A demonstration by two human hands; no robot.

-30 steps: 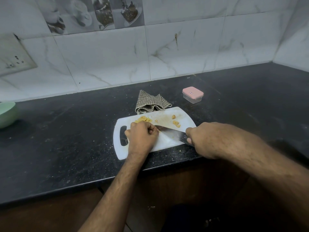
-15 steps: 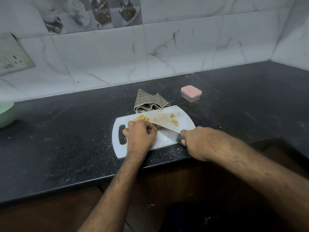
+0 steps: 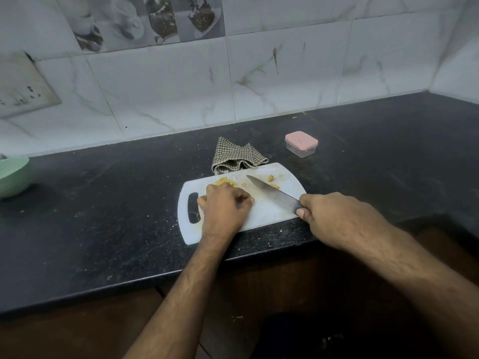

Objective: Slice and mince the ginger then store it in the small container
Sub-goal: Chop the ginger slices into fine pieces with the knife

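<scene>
Nearest you, your right hand (image 3: pixel 334 218) gripped the handle of the knife (image 3: pixel 272 191), fingers curled round it, the blade angled up and left across the white cutting board (image 3: pixel 261 216) on the dark surface (image 3: pixel 103 216). Your left hand (image 3: pixel 224 206) rested on the board beside the handle slot, fingers curled under; whether it pinched a piece of ginger could not be told. Just beyond its knuckles lay a small heap of cut ginger (image 3: pixel 225 181), with a few more bits (image 3: pixel 271 178) near the blade's far side. Past the board's far edge a checked cloth (image 3: pixel 237 158) lay bunched, touching it. Further right, apart from the board, the small container (image 3: pixel 301 143) stood with its pink lid on. Far left sat a green bowl (image 3: pixel 13 176).
</scene>
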